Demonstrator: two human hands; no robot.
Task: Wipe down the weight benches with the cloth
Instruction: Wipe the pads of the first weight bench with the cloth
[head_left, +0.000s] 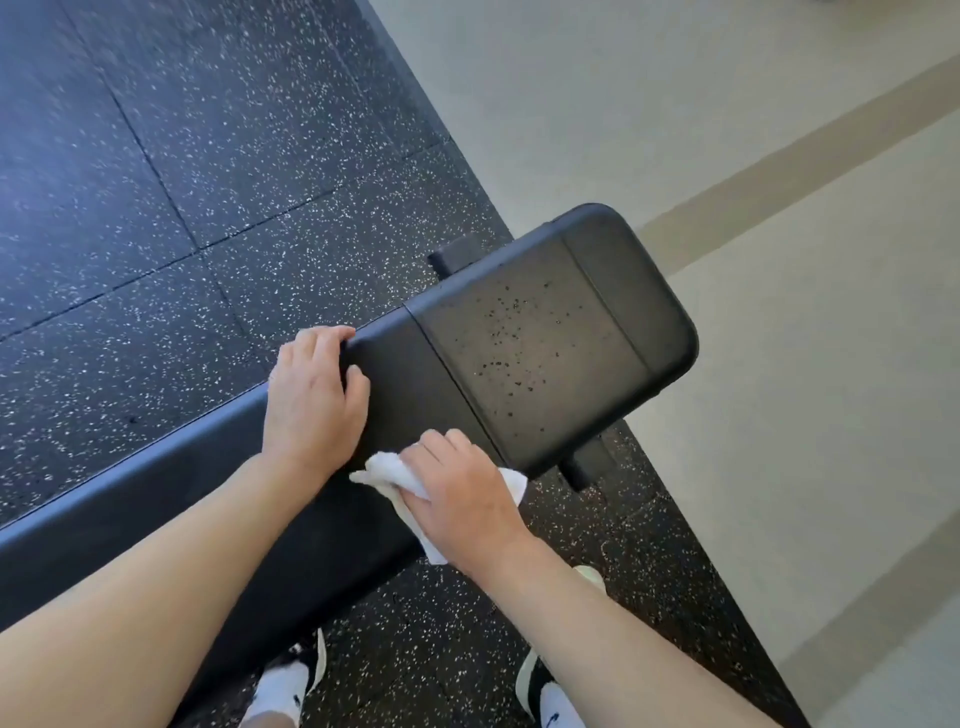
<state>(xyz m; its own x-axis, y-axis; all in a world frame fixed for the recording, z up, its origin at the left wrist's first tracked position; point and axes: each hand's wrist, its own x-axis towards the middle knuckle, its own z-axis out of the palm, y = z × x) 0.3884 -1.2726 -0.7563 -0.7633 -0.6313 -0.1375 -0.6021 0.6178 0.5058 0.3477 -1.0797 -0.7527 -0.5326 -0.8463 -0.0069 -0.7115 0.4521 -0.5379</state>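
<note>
The right hand (462, 499) presses the white cloth (387, 475) under curled fingers at the bench (545, 343) pad's 6 o'clock edge; the left hand (311, 395), at 9 o'clock, grips the far edge.

Bright, even light; we read it as coming from the upper right, where the pale floor (779, 156) looks washed out. A soft sheen runs along the bench pad (545, 332) edge. Shadows faint, diffuse. The speckled rubber mat (156, 156) blurs toward the left. Wide-angle bending shows at the frame edges; our forearms loom large.
</note>
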